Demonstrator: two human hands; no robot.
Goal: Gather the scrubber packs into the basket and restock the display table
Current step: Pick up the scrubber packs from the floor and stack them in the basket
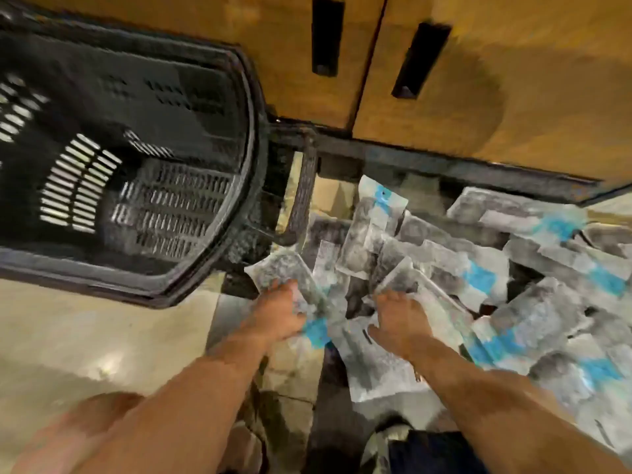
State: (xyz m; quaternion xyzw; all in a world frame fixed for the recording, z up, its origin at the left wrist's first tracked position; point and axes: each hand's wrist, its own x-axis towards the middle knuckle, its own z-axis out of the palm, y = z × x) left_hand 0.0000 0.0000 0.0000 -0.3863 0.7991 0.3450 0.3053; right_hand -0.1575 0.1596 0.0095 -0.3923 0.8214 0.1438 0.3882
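A heap of scrubber packs [485, 268], clear bags with grey scrubbers and blue-white labels, lies on the floor at the right. My left hand [278, 313] grips one scrubber pack [284, 268] at the heap's left edge, close to the basket's corner. My right hand [400, 319] rests on another pack [420, 289] in the heap, fingers curled over its edge. The black slotted plastic basket [249, 107] stands on the floor at the left, and I see nothing inside it. The frame is blurred by motion.
Wooden cabinet doors [478, 80] with two black slot handles run along the top, a dark plinth beneath them. The basket's handle [304, 196] hangs toward the heap. Pale tiled floor [85, 336] lies below the basket. A shoe [386, 439] shows at the bottom.
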